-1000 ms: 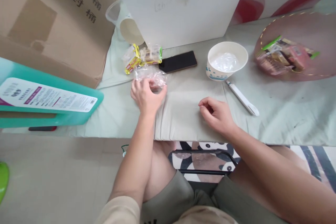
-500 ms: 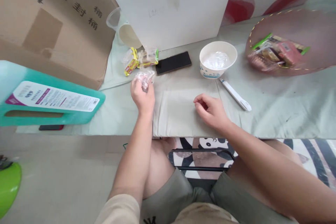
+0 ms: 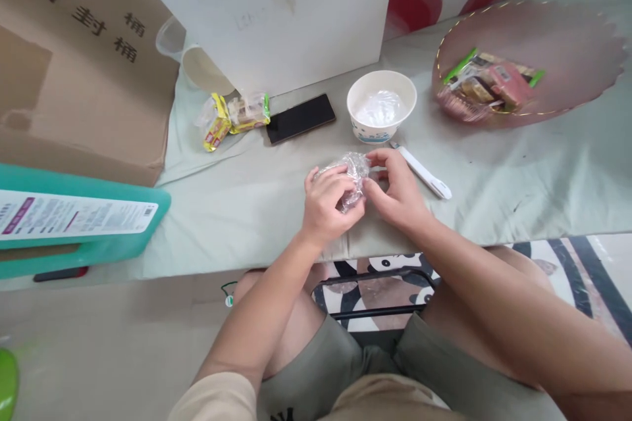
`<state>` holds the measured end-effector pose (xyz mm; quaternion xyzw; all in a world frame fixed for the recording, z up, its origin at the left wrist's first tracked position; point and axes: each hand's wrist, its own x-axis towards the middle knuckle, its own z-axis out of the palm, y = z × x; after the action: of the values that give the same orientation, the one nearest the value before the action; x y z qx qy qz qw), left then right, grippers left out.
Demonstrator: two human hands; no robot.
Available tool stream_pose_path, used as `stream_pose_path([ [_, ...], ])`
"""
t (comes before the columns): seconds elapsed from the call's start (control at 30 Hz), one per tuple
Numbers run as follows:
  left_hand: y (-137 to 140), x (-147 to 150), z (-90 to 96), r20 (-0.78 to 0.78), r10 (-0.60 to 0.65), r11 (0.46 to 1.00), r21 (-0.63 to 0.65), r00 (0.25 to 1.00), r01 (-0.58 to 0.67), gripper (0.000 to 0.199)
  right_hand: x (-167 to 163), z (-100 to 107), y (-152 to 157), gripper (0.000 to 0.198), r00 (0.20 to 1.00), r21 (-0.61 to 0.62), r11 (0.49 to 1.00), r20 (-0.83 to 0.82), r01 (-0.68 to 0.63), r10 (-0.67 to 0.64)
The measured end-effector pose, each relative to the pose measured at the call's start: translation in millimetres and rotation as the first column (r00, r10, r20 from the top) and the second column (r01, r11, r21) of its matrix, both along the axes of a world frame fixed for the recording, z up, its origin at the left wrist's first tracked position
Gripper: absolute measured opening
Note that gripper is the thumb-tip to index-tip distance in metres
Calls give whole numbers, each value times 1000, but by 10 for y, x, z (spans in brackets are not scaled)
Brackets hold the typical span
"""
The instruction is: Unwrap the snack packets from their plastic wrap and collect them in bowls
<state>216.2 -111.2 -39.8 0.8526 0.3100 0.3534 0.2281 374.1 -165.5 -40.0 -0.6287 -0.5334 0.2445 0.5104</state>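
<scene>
Above the cloth near the front of the table, my left hand (image 3: pixel 328 205) is closed around a crinkled clear plastic packet (image 3: pixel 354 171). What lies inside it is mostly hidden by shine and fingers. My right hand (image 3: pixel 397 191) has its thumb and fingertips curled on the packet's right edge. Just beyond stands a white paper bowl (image 3: pixel 382 126) with clear plastic inside. A white utility knife (image 3: pixel 422 171) lies right of my right hand, its tip close to the bowl's base.
Behind are a black phone (image 3: pixel 301 120), yellow snack packets (image 3: pixel 217 122) and a white box (image 3: pixel 296 20). A pink scalloped tray (image 3: pixel 575 66) with wrapped snacks sits at right. A cardboard box (image 3: pixel 99 105) and a teal jug (image 3: pixel 116 250) stand at left.
My left hand has brought the clear packet from beside the phone rightward and nearer to me. My right hand has moved up to meet it and now touches its edge. The view has shifted right.
</scene>
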Motion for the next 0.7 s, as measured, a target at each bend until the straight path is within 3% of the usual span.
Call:
stream_pose_path([
  [0.1,33,-32,-25,147,31,986,-164,989,-7,36,20,-18,4,50,999,50,997,-17,-51,52],
  [0.17,55,-59,-31,238,61,950,-312,969,17,49,22,-24,13,57,992,56,990,-15,-128,129],
  [0.27,107,-110,-14,267,77,893,-446,961,53,39,1,-14,23,57,975,27,977,70,-213,211],
  [0.33,151,-148,2,250,55,895,-442,967,64,17,-16,1,21,53,965,22,973,135,-228,224],
  [0.4,187,-183,7,218,51,925,-378,975,36,10,-26,16,14,47,958,28,971,169,-239,231],
  [0.47,207,-212,0,143,113,947,-315,983,-63,15,-26,28,5,38,955,19,969,173,-247,240],
  [0.57,208,-244,-13,9,209,932,-304,978,-196,18,-23,26,-5,24,957,8,969,159,-247,243],
  [0.7,190,-263,-10,-56,189,918,-345,980,-197,50,-25,-11,7,15,976,8,986,148,-164,161],
])
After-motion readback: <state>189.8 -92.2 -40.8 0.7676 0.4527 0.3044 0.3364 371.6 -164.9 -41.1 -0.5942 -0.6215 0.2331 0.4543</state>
